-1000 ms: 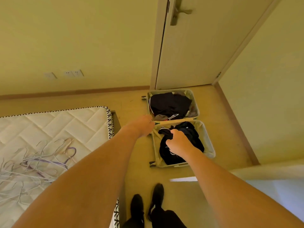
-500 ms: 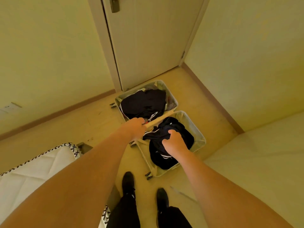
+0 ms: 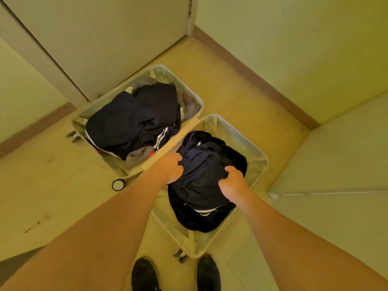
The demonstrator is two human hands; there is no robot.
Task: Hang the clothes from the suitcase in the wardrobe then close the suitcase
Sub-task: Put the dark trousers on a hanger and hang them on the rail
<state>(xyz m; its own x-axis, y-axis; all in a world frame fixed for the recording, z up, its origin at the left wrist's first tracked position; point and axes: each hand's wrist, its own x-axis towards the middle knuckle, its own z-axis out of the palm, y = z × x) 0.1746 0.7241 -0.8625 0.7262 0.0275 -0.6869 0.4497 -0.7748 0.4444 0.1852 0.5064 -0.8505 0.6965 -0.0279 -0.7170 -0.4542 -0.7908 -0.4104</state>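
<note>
Both hands digging into the open pale hard-shell suitcase (image 3: 259, 160).
Left hand (image 3: 171, 168) and right hand (image 3: 232, 182) are each gripping the crumpled dark navy garment (image 3: 204, 175) in the near half.

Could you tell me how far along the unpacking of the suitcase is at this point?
Early on. The suitcase lies open. Both hands, left hand and right hand, grip the dark garment in the near half. The far half's dark clothes remain; nothing shows hung, and closing is left.

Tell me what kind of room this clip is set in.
Probably a bedroom or similar room at home: a closed door in the corner, baseboard along plain walls, and an open suitcase of dark clothes lying on the floor, with both hands on the nearer pile.
</note>
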